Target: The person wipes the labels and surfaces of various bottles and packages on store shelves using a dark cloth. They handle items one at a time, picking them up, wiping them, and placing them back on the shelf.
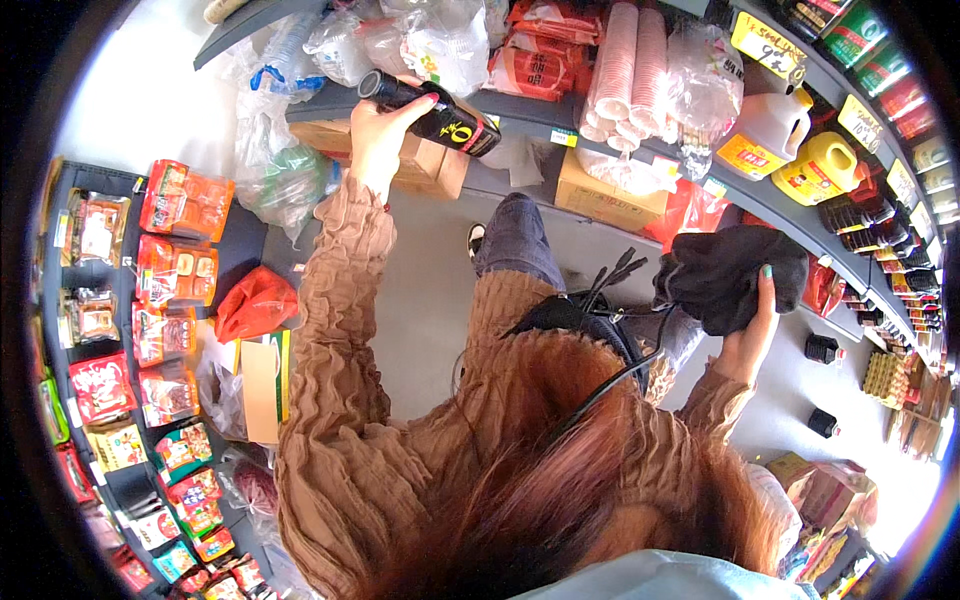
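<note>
My left hand point(376, 138) is wrapped round a dark bottle point(440, 120) with a black cap and yellow print on its label. The bottle lies tilted in the air, cap to the left, in front of the shelf with the plastic bags. Out to the right, my right hand point(756, 338) grips a bunched black cloth point(735, 278). Its thumb presses on the near side of the cloth, and the other fingers are hidden behind it.
Stacked paper cups point(630, 70), red packets point(545, 50) and cooking-oil jugs point(815, 165) fill the curved shelf ahead. Cardboard boxes point(610, 195) sit below it. Two dark bottles point(824, 348) are on the floor at right. At left stands a rack of packaged snacks point(178, 275) beside a red bag point(257, 303).
</note>
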The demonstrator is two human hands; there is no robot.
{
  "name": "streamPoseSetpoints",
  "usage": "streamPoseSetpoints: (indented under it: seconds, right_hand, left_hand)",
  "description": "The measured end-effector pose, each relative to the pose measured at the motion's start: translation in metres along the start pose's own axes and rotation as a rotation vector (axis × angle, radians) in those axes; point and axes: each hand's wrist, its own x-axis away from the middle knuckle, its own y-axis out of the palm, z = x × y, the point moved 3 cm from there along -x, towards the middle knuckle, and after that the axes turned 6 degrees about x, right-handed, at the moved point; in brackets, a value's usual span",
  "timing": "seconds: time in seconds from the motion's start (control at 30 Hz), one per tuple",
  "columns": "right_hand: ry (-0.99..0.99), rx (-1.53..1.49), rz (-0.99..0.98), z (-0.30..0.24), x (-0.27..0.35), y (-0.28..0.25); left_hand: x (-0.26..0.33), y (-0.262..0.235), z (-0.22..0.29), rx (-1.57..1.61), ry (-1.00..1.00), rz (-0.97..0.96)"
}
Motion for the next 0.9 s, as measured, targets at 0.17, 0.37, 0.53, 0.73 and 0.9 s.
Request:
streamPoseSetpoints:
  seconds: [0.17,0.37,0.53,0.73,0.9]
  right_hand:
    - [0.066,0.010,0.005,0.014,-0.010,-0.025]
    - [0.071,-0.025,-0.047,0.013,-0.009,-0.018]
    - [0.101,-0.026,-0.055,0.018,-0.006,0.001]
    - [0.118,-0.066,-0.086,0.025,-0.006,0.007]
    - [0.085,-0.062,-0.051,0.024,-0.003,-0.013]
  left_hand:
    - [0.004,0.003,0.013,0.026,0.009,0.009]
    - [0.020,-0.018,0.128,0.014,0.346,0.036]
    - [0.002,-0.032,0.221,0.014,0.628,0.098]
    - [-0.068,-0.015,0.260,-0.061,0.659,0.086]
    - [-0.126,0.018,0.260,-0.148,0.592,0.012]
